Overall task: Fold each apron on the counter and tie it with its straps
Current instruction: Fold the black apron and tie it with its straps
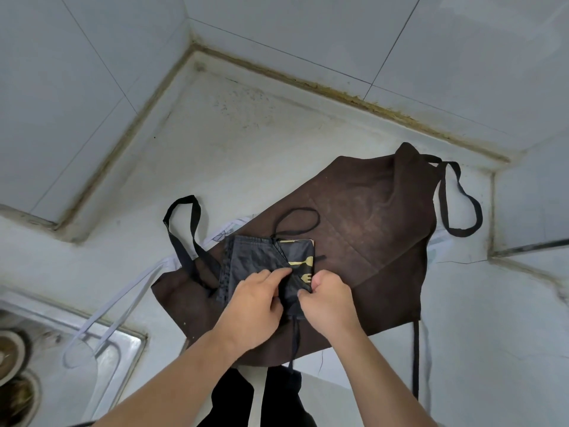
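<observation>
Both hands at lower centre: left hand (257, 306) and right hand (328, 298) pinch the folded black apron bundle (261, 260), atop a spread brown fabric apron (369, 217).

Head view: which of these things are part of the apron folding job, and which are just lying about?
Part of the job:
- folded black apron, its strap held by left hand and right hand
- brown apron spread underneath
- white straps of a mostly hidden apron

Lying about:
- sink
- dishes in it
</observation>
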Available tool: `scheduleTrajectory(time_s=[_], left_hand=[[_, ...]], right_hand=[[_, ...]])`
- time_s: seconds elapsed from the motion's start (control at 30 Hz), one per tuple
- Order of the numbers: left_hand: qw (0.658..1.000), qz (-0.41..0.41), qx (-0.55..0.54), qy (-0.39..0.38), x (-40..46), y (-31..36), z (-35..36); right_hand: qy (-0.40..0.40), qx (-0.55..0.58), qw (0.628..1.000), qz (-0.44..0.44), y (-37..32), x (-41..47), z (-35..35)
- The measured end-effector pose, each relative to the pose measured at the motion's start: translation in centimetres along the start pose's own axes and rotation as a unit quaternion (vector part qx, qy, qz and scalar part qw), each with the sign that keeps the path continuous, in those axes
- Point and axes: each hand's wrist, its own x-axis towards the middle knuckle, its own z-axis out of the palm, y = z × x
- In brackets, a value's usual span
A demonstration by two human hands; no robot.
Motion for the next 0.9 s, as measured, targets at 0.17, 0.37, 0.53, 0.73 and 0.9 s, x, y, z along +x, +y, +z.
scheduleTrajectory(time_s=[0.17, 0.37, 0.53, 0.73, 0.9], left_hand=[[0.976, -0.131, -0.176, -0.008, 1.3, 1.0, -1.6], [0.944, -0.197, -0.265, -0.015, 2.5, 1.0, -3.8], [0.942, -0.223, -0.247, 0.037, 2.9, -0.2, -3.5], [0.938, -0.204, -0.253, 0.118, 2.1, -1.2, -3.7], [0.944, -0.200, -0.228, 0.126, 2.4, -1.6, -3.9]], right_hand=[[0.042, 0.074, 0.991, -0.102, -1.5, -2.5, 0.9], [0.043, -0.002, 0.978, -0.205, -2.5, -4.4, 3.9], [0.034, -0.066, 0.965, -0.252, -1.9, -5.1, 5.5], [0.046, -0.118, 0.948, -0.291, -2.1, -5.5, 6.4], [0.031, -0.125, 0.951, -0.283, -2.6, -5.2, 6.2]])
